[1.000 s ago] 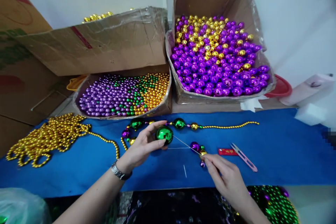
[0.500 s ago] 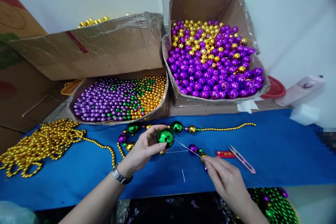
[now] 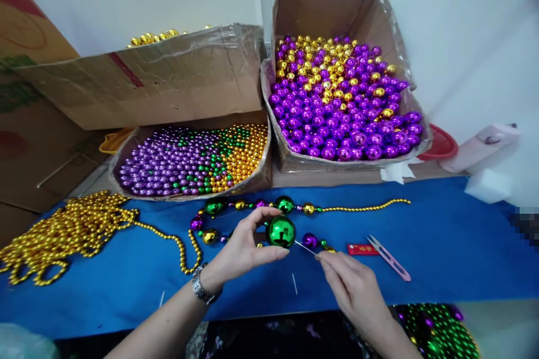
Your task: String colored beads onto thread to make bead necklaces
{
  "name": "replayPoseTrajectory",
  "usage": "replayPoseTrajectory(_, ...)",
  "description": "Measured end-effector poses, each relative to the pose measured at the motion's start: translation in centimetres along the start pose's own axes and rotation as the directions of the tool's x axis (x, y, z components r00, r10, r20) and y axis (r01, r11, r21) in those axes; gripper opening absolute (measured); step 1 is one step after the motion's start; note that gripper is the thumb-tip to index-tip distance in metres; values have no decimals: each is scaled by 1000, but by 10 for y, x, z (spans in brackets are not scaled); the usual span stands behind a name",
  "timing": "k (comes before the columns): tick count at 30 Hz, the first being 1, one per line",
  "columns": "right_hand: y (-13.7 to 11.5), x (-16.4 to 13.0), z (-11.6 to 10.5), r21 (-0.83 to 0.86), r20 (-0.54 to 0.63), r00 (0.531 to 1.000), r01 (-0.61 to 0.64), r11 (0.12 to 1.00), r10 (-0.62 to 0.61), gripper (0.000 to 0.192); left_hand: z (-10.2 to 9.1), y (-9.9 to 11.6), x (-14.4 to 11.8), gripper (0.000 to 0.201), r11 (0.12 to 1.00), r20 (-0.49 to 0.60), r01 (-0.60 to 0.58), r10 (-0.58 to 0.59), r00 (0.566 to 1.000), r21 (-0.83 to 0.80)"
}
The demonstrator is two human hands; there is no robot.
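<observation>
My left hand [image 3: 248,241], with a watch on its wrist, holds a large shiny green bead [image 3: 281,231] between its curved fingers and thumb. From the bead's right side a thin needle [image 3: 306,248] sticks out. Its other end is pinched in the fingertips of my right hand [image 3: 356,283]. Behind both hands lies a string of green, purple and gold beads [image 3: 240,205], partly covered by my left hand. A purple bead [image 3: 309,240] rests just beyond the needle. Gold bead strands [image 3: 80,230] are heaped at the left.
Small purple, green and gold beads fill a low cardboard box [image 3: 272,176]. Larger purple and gold beads fill another box [image 3: 295,162]. Pink thread snips [image 3: 391,261] lie beside a red packet [image 3: 362,249] on the blue cloth [image 3: 446,235]. Green beads [image 3: 438,334] sit below the table edge.
The green bead and my left hand have moved right and slightly down, along the needle toward my right hand. Less of the needle shows between them now.
</observation>
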State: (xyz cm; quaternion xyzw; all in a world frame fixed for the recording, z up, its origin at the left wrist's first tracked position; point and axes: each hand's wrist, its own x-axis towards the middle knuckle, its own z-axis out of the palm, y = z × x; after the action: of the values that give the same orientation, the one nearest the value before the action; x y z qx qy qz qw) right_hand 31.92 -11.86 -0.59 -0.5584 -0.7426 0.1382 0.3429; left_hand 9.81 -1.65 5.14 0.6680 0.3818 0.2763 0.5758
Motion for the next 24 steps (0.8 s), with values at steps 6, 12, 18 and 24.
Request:
replayPoseTrajectory(6,-1,1,1,-38,-5,1000,20,999,-20,24,2,1,0,60,999,13,21,-22,1000,44)
replayPoseTrajectory(12,-4,2,3,163,-22,997,-64,985,68,22,-9,10,-1,69,995,76,-49,56,996,-84)
replayPoseTrajectory(18,2,-2,-1,143,-108,990,-70,987,86,21,-85,28,32,30,897,-227,-76,191,955,435)
replayPoseTrajectory(24,1,0,1,129,-150,982,-96,987,115,23,-150,8,98,16,513,-147,89,74,986,854)
